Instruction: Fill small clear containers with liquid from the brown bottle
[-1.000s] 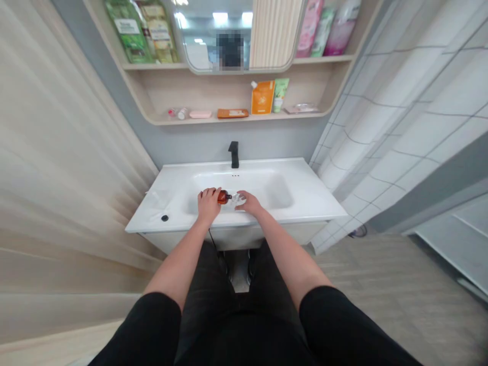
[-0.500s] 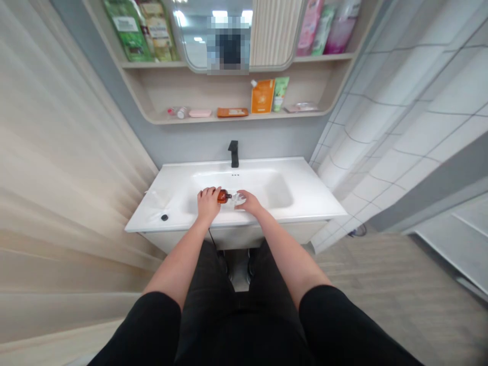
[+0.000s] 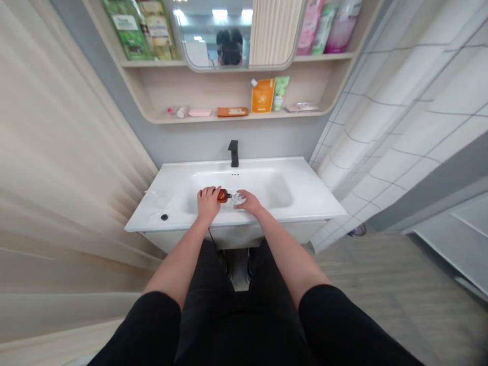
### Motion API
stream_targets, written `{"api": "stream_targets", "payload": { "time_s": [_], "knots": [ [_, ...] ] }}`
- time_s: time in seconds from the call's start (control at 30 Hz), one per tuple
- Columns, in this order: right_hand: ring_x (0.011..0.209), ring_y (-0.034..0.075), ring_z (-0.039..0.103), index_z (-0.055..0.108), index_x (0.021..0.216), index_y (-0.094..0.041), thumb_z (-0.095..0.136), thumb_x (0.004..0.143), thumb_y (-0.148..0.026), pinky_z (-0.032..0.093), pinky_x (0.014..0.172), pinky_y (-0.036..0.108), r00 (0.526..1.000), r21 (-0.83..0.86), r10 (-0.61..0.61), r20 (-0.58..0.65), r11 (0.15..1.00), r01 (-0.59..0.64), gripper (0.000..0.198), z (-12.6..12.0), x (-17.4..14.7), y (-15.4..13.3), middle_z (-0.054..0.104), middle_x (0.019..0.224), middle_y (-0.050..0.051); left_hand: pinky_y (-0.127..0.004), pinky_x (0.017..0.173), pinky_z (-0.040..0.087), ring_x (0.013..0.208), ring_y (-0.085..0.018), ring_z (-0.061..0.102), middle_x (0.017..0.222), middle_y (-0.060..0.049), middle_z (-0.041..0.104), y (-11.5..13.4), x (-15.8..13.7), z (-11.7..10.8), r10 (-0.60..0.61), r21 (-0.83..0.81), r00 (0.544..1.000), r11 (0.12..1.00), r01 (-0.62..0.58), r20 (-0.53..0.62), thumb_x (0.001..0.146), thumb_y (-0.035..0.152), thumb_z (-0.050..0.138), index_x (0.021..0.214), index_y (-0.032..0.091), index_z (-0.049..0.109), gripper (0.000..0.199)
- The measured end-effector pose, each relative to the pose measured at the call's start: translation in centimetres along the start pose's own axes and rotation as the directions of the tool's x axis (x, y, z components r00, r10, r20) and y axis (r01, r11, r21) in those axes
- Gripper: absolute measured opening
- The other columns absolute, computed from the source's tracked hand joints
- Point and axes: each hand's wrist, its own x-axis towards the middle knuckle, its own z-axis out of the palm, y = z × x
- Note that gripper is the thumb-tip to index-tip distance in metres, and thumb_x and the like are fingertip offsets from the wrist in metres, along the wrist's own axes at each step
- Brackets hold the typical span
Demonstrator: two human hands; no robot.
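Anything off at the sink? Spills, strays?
No spill visible. One possible stray: a small black piece at the front left of the white counter, apart from the amber bottle in the left hand.

We've a blk top [image 3: 240,330] at 6 o'clock, short slvs [image 3: 148,323] at 7 & 5, dk trousers [image 3: 204,295] also nr 6, forearms [image 3: 183,249] bare.

Bathrm setup: basin [image 3: 276,189], tap [image 3: 234,154], mirror [image 3: 244,30], toiletries [image 3: 263,96].

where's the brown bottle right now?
In the head view, the brown bottle is in the left hand over the sink, neck toward the clear container in the right hand.
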Motion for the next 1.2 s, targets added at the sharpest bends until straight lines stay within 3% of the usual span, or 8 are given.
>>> {"api": "stream_targets", "payload": {
  "time_s": [1.2],
  "knots": [
    [0.110, 0.026, 0.073, 0.073, 0.135, -0.029, 0.102, 0.055, -0.022, 0.057, 0.108, 0.043, 1.000, -0.026, -0.008, -0.009, 1.000, 0.008, 0.085, 0.26, 0.22, 0.43, 0.078, 0.122, 0.003, -0.058, 0.126, 0.032, 0.143, -0.038, 0.052, 0.152, -0.016, 0.066, -0.07, -0.03, -0.16, 0.011, 0.007, 1.000, 1.000, -0.011, -0.012, 0.097, 0.016, 0.054, 0.159, 0.029, 0.061, 0.064]
  ]
}}
